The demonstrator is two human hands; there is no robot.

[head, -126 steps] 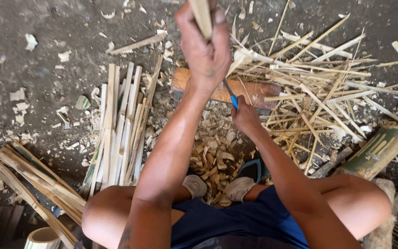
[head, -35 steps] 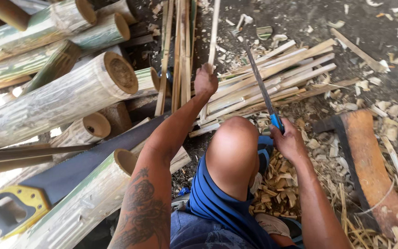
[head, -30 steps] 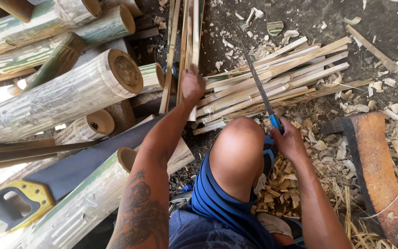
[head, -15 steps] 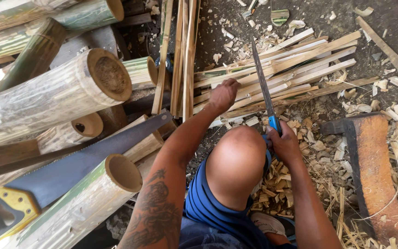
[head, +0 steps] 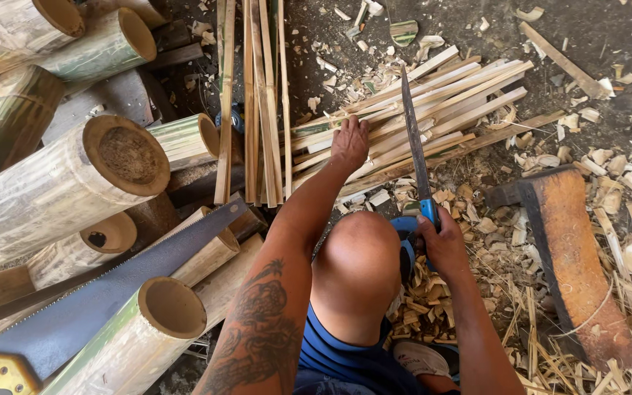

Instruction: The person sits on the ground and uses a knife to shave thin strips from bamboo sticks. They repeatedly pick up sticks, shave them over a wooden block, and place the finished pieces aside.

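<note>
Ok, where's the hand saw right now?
In the head view the hand saw lies at lower left, resting diagonally across the bamboo poles, left of the person's left arm.

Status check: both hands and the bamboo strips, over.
Left hand flat on pale split bamboo strips. Right hand gripping blue-handled long knife, blade over the strips. Nothing blocking.

Left hand (head: 350, 141) stretched forward, palm down, fingers spread, right hand (head: 444, 243) drawn close, grip clenched, knee raised between
</note>
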